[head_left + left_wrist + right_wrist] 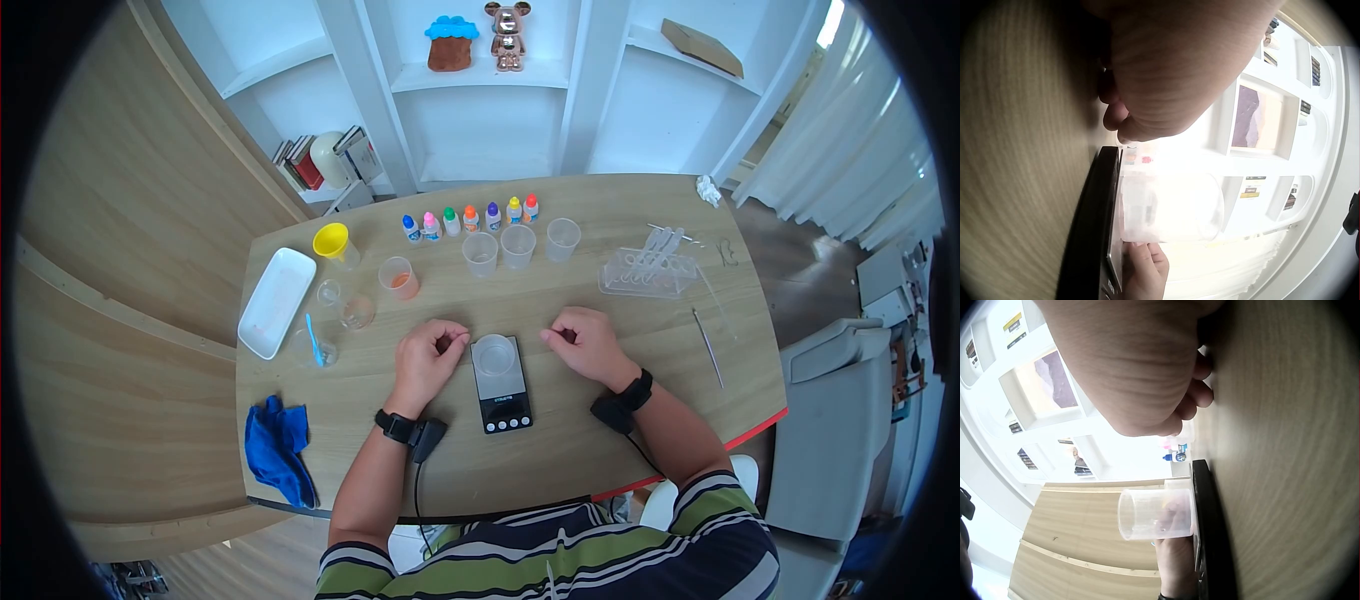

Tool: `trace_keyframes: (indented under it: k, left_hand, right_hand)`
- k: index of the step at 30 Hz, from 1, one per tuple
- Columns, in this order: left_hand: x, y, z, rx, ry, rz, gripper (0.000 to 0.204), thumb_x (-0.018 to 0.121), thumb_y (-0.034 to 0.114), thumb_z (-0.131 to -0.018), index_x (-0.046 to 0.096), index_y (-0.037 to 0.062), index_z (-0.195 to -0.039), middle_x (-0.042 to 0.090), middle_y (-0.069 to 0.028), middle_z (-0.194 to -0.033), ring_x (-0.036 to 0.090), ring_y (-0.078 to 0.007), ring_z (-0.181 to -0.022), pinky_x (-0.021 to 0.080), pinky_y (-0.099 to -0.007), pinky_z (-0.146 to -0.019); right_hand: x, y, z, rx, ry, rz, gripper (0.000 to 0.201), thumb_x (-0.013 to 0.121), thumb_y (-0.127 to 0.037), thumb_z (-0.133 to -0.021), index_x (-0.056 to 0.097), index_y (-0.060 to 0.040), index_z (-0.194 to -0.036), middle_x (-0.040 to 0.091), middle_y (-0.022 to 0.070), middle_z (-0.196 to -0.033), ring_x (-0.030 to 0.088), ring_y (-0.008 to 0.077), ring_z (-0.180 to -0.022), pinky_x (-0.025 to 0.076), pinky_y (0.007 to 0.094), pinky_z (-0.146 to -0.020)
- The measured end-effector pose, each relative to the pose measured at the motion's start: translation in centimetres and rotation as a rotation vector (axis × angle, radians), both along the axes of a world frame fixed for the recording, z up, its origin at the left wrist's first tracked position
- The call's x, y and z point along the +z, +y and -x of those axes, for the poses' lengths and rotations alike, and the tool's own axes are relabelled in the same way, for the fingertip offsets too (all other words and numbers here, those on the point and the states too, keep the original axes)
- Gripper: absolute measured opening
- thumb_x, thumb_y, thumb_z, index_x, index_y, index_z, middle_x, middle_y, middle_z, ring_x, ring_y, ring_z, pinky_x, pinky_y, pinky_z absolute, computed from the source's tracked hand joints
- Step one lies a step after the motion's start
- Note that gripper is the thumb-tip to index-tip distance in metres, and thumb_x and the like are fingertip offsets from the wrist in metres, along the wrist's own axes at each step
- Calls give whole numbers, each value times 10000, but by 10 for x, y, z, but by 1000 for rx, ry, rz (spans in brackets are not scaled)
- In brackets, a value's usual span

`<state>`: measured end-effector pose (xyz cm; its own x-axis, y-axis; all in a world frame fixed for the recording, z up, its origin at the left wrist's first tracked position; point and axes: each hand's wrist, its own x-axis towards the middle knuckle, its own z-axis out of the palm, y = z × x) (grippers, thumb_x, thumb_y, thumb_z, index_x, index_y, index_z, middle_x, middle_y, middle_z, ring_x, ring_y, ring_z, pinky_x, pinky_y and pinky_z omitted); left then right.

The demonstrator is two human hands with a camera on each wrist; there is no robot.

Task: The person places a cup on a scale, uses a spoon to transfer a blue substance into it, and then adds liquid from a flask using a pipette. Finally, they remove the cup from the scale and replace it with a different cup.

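Note:
A black digital scale (503,400) with a silver plate lies in front of the person. On its plate stands a clear plastic cup (494,356), which shows no contents in the right wrist view. To the left of the scale the left hand (426,360) rests on the table, fingers loosely curled, its thumb side near the plate's edge. The right hand (588,346) rests on the other side, likewise loosely curled and a little farther from the scale. Neither hand holds anything. Both wrist views show the cup upright between the hands.
Three clear cups (518,247) stand behind the scale, with several dropper bottles (471,219) beyond. Leftward are a cup of orange liquid (400,282), a yellow funnel (332,240), a white tray (276,303) and a blue cloth (277,450). A test tube rack (648,275) and metal rod (708,348) lie right.

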<state>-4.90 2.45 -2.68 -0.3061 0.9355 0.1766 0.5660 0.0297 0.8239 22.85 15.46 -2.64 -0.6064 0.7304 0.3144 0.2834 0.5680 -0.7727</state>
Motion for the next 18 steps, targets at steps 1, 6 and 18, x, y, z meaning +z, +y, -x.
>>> trace_keyframes:
  k: [1,6,18]
  left_hand:
    - [0,0,0,0,0,0,102,821,117,-950,820,55,-1031,793,-51,-874,727,-130,-761,585,-301,-724]
    - [0,0,0,4,-8,5,97,823,116,-952,819,52,-1025,789,-48,-866,722,-128,-755,582,-300,-717]
    - [0,0,0,1,1,-9,94,827,116,-954,818,47,-1018,778,-46,-847,710,-119,-740,574,-299,-704]
  right_hand:
    - [0,0,0,-1,2,3,223,842,-120,-933,680,-29,-808,636,69,-724,589,165,-600,458,330,-562]
    - [6,-2,0,-11,-17,33,220,837,-128,-928,687,-25,-805,648,88,-731,615,199,-619,480,349,-577]
    - [5,-1,0,-18,-35,51,218,834,-143,-918,694,-27,-798,662,107,-742,644,244,-640,503,373,-594]
